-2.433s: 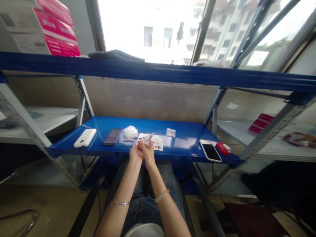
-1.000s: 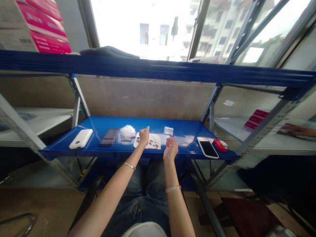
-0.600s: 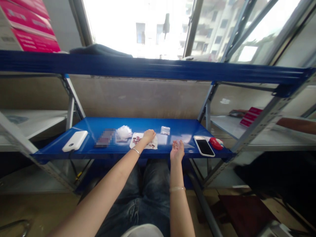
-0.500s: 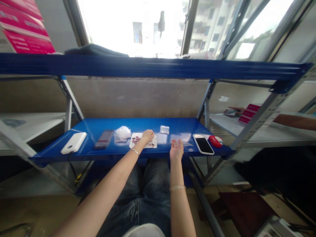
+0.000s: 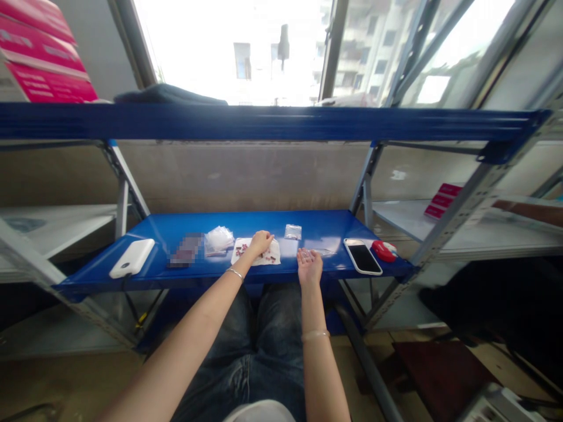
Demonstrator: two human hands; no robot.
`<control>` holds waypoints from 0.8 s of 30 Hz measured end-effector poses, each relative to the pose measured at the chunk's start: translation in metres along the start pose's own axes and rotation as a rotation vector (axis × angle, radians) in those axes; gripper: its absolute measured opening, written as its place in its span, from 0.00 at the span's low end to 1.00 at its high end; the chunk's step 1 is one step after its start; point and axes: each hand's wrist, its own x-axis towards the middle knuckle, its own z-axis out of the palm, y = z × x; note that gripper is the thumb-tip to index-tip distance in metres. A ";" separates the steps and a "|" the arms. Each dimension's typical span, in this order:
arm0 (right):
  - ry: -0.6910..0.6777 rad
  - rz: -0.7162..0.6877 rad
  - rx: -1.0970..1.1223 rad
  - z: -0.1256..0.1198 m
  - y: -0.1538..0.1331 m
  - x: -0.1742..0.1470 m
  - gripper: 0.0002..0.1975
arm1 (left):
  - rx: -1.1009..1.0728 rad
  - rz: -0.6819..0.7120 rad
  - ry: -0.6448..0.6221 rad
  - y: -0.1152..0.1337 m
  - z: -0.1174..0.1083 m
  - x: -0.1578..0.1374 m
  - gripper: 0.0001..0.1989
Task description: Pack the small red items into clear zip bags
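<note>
My left hand [image 5: 263, 241] is closed in a pinch above a white cloth [image 5: 240, 256]. Small reddish pieces [image 5: 267, 256] and a few dark ones lie scattered on the cloth; whatever sits between the fingertips is too small to make out. To the right, my right hand [image 5: 310, 266] is palm up with its fingers loosely curled. A clear plastic bag [image 5: 324, 252] extends rightward from those fingers, thin and hard to see against the shiny blue tabletop. Just beyond the hands lies a small clear packet [image 5: 292, 232] with something in it.
Left of the cloth is a pile of clear bags [image 5: 219, 239], then a blurred-out rectangle [image 5: 187, 250] and a white device with a cable [image 5: 132, 258]. A phone [image 5: 363, 257] and a red object [image 5: 384, 251] lie right. A blue shelf beam [image 5: 272, 123] crosses above.
My right hand has shifted slightly left, its palm turned up more, and the clear bag's end has moved left too. My left hand has moved a little left over the cloth.
</note>
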 end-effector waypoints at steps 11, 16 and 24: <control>-0.210 0.124 -0.024 0.012 -0.001 -0.019 0.09 | -0.201 -0.079 0.216 0.023 -0.022 -0.033 0.20; -0.332 0.097 -0.132 0.019 0.014 -0.021 0.10 | -0.380 -0.120 0.175 0.030 -0.021 -0.070 0.19; -0.377 0.014 -0.284 0.031 0.042 -0.039 0.12 | -0.698 -0.168 0.279 0.015 -0.023 -0.104 0.11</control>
